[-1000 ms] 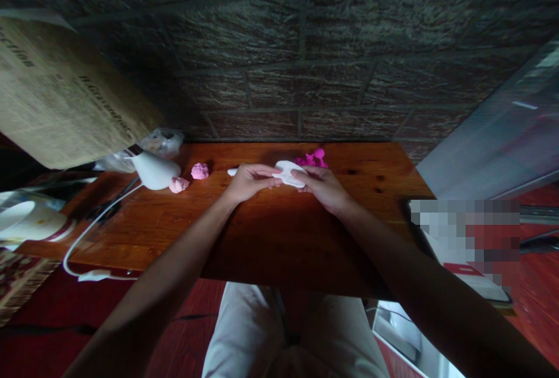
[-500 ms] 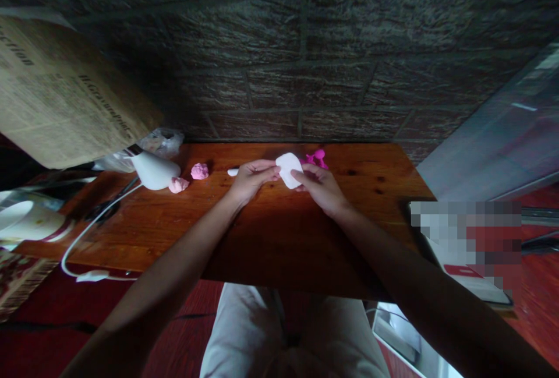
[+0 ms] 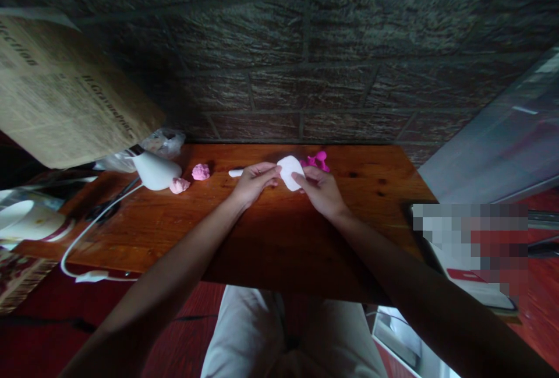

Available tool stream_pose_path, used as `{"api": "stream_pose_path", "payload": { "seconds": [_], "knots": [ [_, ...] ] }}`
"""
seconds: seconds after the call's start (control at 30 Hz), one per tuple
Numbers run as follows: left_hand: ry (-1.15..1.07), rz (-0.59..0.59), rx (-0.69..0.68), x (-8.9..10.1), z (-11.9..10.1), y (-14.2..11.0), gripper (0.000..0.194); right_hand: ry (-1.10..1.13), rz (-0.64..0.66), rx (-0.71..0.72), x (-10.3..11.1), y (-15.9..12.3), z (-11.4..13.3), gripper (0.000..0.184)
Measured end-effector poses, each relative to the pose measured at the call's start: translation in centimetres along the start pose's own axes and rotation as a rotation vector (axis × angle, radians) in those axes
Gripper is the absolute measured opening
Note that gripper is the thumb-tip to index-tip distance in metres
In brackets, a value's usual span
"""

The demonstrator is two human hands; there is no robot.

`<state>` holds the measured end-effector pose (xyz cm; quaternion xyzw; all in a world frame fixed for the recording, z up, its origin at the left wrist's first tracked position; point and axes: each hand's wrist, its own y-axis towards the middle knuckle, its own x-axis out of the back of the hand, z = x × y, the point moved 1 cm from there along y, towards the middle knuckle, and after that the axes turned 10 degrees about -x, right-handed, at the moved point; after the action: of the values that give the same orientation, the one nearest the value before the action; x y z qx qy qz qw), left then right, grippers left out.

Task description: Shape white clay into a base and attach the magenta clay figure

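A flat, white, rounded piece of clay is held up over the table between my two hands. My left hand pinches its left edge between thumb and fingers. From the other side, my right hand grips it, thumb on the face and fingers behind. A white stick-like thing lies just left of my left hand, partly hidden by it. Behind my right hand are bright pink plastic shapes, perhaps cutters, partly covered by the fingers. Two pink clay lumps, one brighter and one paler, rest farther left.
A lamp with a white base and newsprint-patterned shade stands at the left of the wooden table. Its white cord runs over the front edge. A paper cup lies far left. A stone-patterned wall rises behind.
The view has shifted very slightly. Both hands keep their hold on the white piece, which has turned or tilted a little.
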<state>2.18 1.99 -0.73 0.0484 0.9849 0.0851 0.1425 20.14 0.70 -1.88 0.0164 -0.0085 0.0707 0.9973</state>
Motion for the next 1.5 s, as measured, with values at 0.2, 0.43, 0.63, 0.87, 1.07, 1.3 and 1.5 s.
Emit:
{"api": "stream_pose_path", "payload": {
  "seconds": [0.2, 0.43, 0.63, 0.87, 1.07, 1.3, 1.5],
  "knots": [
    [-0.006, -0.002, 0.013, -0.17, 0.00, -0.08, 0.038, 0.004, 0.009, 0.000, 0.08, 0.06, 0.02, 0.034],
    [0.175, 0.088, -0.064, 0.02, 0.35, -0.20, 0.030, -0.017, -0.014, -0.011, 0.24, 0.17, 0.15, 0.035],
    [0.270, 0.137, -0.108, -0.04, -0.14, -0.33, 0.030, 0.002, -0.082, 0.020, 0.59, 0.56, 0.18, 0.036],
    [0.318, 0.192, -0.111, -0.47, -0.35, -0.62, 0.035, -0.035, -0.058, 0.057, 0.62, 0.45, -0.02, 0.032],
    [0.358, 0.188, -0.142, -0.25, -0.46, -0.65, 0.034, -0.013, -0.020, 0.033, 0.31, 0.16, 0.51, 0.032],
    [0.351, 0.235, -0.145, -0.38, -0.64, -0.69, 0.036, -0.014, 0.013, 0.020, 0.42, 0.22, 0.57, 0.032],
    [0.352, 0.232, -0.140, -0.42, -0.28, -0.72, 0.036, 0.016, 0.028, -0.001, 0.41, 0.33, 0.31, 0.035]
  ]
}}
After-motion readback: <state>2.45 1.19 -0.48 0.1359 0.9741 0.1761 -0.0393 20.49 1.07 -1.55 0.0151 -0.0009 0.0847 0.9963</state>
